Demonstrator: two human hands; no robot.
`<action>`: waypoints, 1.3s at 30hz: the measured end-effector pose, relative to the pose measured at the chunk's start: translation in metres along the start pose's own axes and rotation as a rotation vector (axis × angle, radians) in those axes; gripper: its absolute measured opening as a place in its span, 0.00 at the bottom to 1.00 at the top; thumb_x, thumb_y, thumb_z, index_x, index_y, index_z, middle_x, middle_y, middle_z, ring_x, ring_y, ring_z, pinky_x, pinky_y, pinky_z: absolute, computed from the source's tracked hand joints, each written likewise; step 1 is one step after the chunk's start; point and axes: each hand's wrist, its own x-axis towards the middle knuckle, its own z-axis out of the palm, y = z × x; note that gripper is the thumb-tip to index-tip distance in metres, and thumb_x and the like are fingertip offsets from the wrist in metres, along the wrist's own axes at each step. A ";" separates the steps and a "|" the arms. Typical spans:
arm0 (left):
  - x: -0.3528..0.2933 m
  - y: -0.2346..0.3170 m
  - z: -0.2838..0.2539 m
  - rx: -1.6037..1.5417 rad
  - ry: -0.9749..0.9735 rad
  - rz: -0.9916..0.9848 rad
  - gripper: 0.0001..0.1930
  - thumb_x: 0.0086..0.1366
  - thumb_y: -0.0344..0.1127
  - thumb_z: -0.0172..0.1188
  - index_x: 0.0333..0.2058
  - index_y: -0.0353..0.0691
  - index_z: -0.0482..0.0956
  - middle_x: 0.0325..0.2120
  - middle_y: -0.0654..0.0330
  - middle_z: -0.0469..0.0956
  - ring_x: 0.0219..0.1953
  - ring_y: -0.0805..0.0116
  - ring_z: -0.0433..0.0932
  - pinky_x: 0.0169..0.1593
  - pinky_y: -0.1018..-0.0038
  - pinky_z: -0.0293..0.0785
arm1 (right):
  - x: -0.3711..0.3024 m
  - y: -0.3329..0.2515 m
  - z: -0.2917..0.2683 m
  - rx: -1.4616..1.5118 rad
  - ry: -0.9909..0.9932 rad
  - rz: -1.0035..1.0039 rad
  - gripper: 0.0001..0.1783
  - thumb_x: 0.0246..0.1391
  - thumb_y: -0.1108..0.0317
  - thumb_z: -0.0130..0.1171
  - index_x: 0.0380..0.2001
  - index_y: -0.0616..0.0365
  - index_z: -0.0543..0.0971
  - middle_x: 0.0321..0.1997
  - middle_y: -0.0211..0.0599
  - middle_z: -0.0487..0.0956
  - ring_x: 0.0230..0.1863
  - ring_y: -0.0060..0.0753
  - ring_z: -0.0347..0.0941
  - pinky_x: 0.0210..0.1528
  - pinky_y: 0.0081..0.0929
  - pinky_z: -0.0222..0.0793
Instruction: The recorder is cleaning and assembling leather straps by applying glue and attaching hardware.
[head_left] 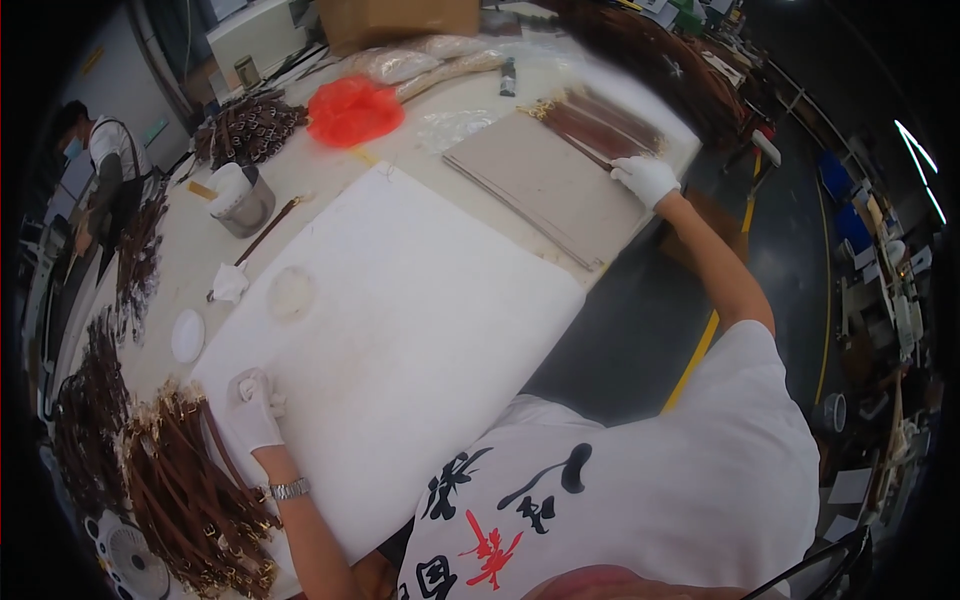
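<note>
My left hand point(256, 410), in a white glove, rests over the near left part of a large white sheet point(430, 280). Its fingers are curled around what looks like a crumpled white cloth point(277, 402). Far to the right, my gloved right hand point(646, 180) pinches the near end of a brown leather strap point(585, 148). That strap lies along the far edge of a grey board stack point(540, 185). Beyond it, more brown straps point(615, 120) with gold-coloured buckles lie side by side, slightly blurred.
Piled straps point(190, 490) with brass hardware lie left of my left arm, beside a small fan point(135, 560). A grey pot point(245, 205), a white oval dish point(188, 336) and a red plastic bag point(355, 112) stand farther back. A co-worker point(115, 165) is at the far left.
</note>
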 end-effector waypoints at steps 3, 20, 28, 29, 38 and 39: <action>-0.001 0.002 0.000 0.013 -0.001 -0.009 0.11 0.72 0.33 0.69 0.48 0.35 0.83 0.28 0.63 0.81 0.18 0.75 0.77 0.17 0.81 0.68 | 0.012 -0.004 0.003 0.021 0.027 -0.007 0.21 0.71 0.48 0.55 0.52 0.48 0.88 0.47 0.44 0.89 0.48 0.50 0.85 0.51 0.45 0.79; 0.002 -0.007 -0.003 -0.033 -0.044 0.002 0.08 0.73 0.31 0.68 0.45 0.34 0.82 0.27 0.63 0.79 0.18 0.77 0.75 0.18 0.81 0.70 | 0.049 -0.040 0.012 -0.121 0.267 -0.104 0.13 0.59 0.56 0.68 0.44 0.46 0.89 0.38 0.38 0.85 0.41 0.48 0.82 0.45 0.48 0.77; 0.005 -0.002 0.000 -0.032 -0.008 0.008 0.10 0.72 0.32 0.69 0.47 0.34 0.82 0.29 0.62 0.81 0.18 0.75 0.77 0.17 0.81 0.68 | 0.086 -0.037 0.033 -0.215 0.015 0.037 0.12 0.61 0.62 0.66 0.46 0.43 0.91 0.45 0.40 0.88 0.49 0.46 0.85 0.52 0.45 0.80; 0.003 -0.001 -0.002 -0.032 0.000 0.005 0.10 0.72 0.32 0.69 0.47 0.34 0.82 0.29 0.62 0.81 0.18 0.75 0.77 0.17 0.81 0.68 | 0.089 -0.035 0.036 -0.213 0.015 0.028 0.12 0.61 0.62 0.66 0.46 0.43 0.91 0.45 0.40 0.88 0.49 0.46 0.85 0.52 0.45 0.80; -0.020 0.034 0.025 0.013 0.037 0.062 0.07 0.69 0.32 0.65 0.41 0.38 0.89 0.26 0.61 0.85 0.22 0.77 0.82 0.26 0.77 0.75 | 0.095 -0.088 0.028 0.167 0.186 -0.009 0.18 0.68 0.65 0.60 0.57 0.55 0.85 0.53 0.48 0.85 0.56 0.53 0.81 0.60 0.44 0.76; 0.000 0.001 0.021 0.117 0.026 0.195 0.09 0.71 0.35 0.68 0.45 0.37 0.86 0.28 0.63 0.85 0.22 0.77 0.83 0.21 0.80 0.73 | 0.107 -0.109 0.027 0.245 0.159 -0.054 0.20 0.66 0.70 0.62 0.59 0.58 0.84 0.56 0.50 0.84 0.59 0.53 0.81 0.65 0.42 0.74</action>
